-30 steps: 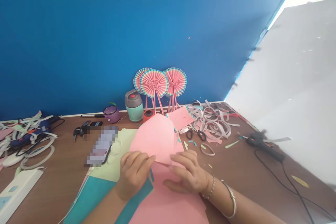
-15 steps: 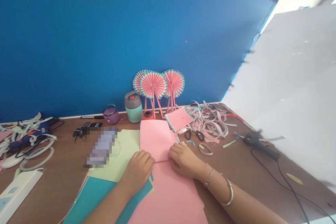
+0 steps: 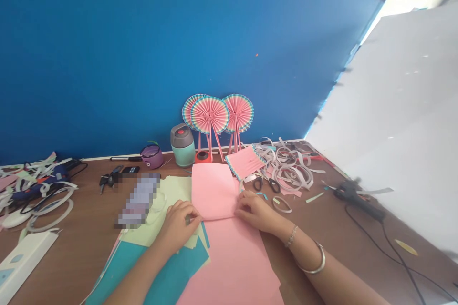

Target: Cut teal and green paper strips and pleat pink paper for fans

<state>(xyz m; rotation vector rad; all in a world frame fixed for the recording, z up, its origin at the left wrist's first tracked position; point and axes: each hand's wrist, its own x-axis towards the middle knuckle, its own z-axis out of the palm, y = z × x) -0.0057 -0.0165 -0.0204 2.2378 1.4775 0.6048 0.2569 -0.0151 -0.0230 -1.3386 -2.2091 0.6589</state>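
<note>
A sheet of pink paper (image 3: pixel 213 190) lies in front of me, with a fold along its near edge. My left hand (image 3: pixel 181 224) pinches that edge at its left corner, thumb and fingers together. At the right end of the same edge, my right hand (image 3: pixel 255 212) has its fingers curled and closed on the paper. More pink sheets (image 3: pixel 232 262) lie beneath and toward me. Under my left forearm are teal sheets (image 3: pixel 186 267), and pale green sheets (image 3: pixel 177 188) lie beyond my left hand.
Pink paper fans (image 3: pixel 210 115) stand against the blue board (image 3: pixel 143 47), beside a teal flask (image 3: pixel 183 145). Scissors (image 3: pixel 274 186) and curled paper strips (image 3: pixel 291 167) lie back right. A corded glue gun (image 3: pixel 358 195) is at right, a white power strip (image 3: pixel 26 259) at left.
My left hand has shifted left to the corner of the folded edge, and my right hand has moved slightly right, so they are farther apart along the paper.
</note>
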